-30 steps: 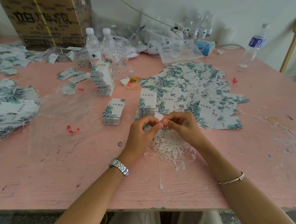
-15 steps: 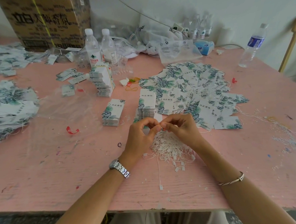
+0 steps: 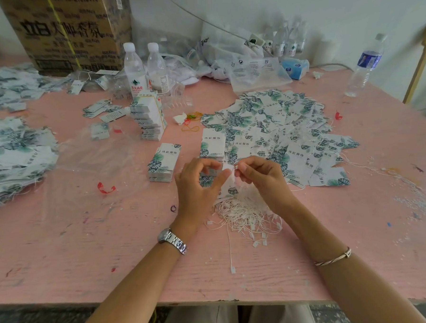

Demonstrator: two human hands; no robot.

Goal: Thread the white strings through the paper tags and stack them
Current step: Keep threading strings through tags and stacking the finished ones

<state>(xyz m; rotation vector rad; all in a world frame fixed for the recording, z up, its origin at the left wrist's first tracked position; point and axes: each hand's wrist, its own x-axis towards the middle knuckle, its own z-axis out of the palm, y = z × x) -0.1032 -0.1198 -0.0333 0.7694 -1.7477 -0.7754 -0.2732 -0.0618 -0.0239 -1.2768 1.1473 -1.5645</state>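
Note:
My left hand (image 3: 198, 186) pinches a white paper tag (image 3: 229, 187) with green leaf print by its top edge, held just above the table. My right hand (image 3: 262, 176) pinches a white string at the tag's top, fingertip to fingertip with the left. Below both hands lies a tangled heap of white strings (image 3: 246, 214). A wide spread of loose tags (image 3: 284, 133) covers the table behind my right hand. Neat tag stacks stand behind my left hand: one (image 3: 164, 162), another (image 3: 212, 144) and a tall one (image 3: 150, 117).
The pink table (image 3: 88, 242) also holds piles of strung tags (image 3: 12, 157) at the left, a clear plastic sheet (image 3: 94, 167), two water bottles (image 3: 134, 69), a third bottle (image 3: 365, 67) far right, plastic bags (image 3: 251, 70), a cardboard box (image 3: 69, 30) and red scraps (image 3: 106, 188).
My hands stay in the same spot. The left fingers have spread a little, so the tag now shows between the hands, and the right fingertips hold a string at its top.

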